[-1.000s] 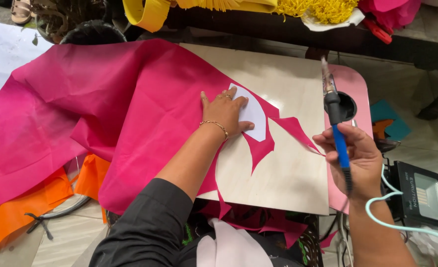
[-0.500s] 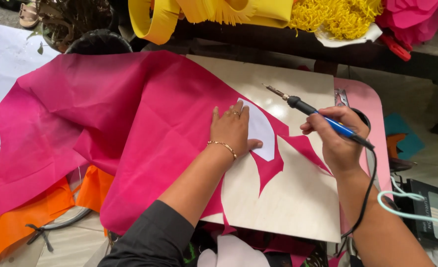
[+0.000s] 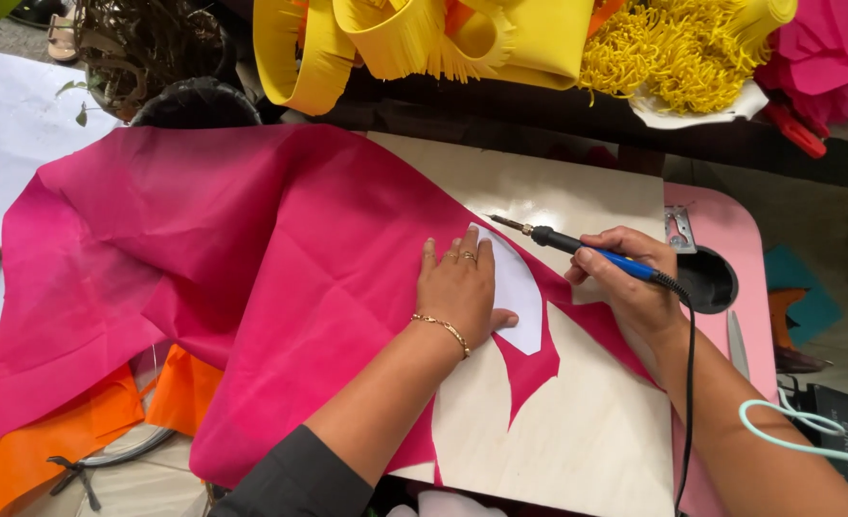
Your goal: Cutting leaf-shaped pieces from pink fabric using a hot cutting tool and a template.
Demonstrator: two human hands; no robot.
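While the left hand (image 3: 457,292) presses flat, fingers together and palm down, on a white petal-shaped template (image 3: 517,287) laid over magenta fabric (image 3: 242,278), the right hand (image 3: 630,278) is closed in a pen grip around a corded hot-cutting tool (image 3: 587,251) with a blue and black handle. Its metal tip points left and lies near the upper end of the template, at the fabric's cut edge. Template and fabric rest on a pale wooden board (image 3: 577,431), where the fabric's right margin shows pointed cut-outs. A gold bracelet (image 3: 443,328) circles the left wrist, and rings sit on its fingers. The tool's black cord (image 3: 684,402) runs down along the right forearm. Beneath the board lies a pink table (image 3: 730,239) with a round hole (image 3: 706,280). Orange fabric (image 3: 60,440) shows under the magenta sheet at lower left. Yellow fringed foam pieces (image 3: 500,38) lie beyond the board's far edge.
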